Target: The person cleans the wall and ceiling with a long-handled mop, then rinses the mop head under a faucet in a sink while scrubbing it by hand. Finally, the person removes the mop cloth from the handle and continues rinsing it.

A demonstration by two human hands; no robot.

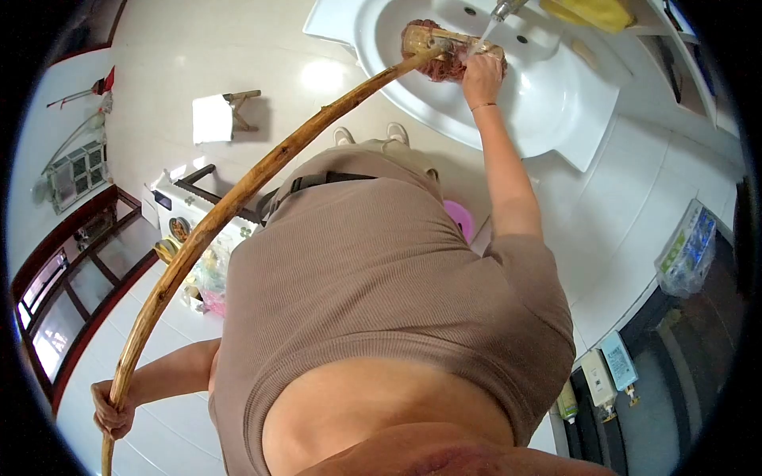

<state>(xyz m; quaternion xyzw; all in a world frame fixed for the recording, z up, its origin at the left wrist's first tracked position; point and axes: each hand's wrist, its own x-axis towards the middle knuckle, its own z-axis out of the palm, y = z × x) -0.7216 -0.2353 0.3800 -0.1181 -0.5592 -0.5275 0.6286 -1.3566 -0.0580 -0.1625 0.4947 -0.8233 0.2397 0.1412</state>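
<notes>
A mop with a long, bent wooden handle (262,170) slants from the lower left up to the white washbasin (548,119). Its reddish-brown string head (432,70) lies inside the basin. My left hand (113,410) is wrapped round the handle near its far end, low at the left. Down in the basin, my right hand (482,79) grips the mop head at its right side; its fingertips are partly hidden. Water runs from the metal tap (506,9) onto the mop head beside my right hand.
A yellow cloth (587,12) lies at the basin's back edge. A small stool (214,119) with a white top stands on the floor at left. Behind the handle is a white appliance (171,198) with items on it. Bottles (599,377) stand at lower right.
</notes>
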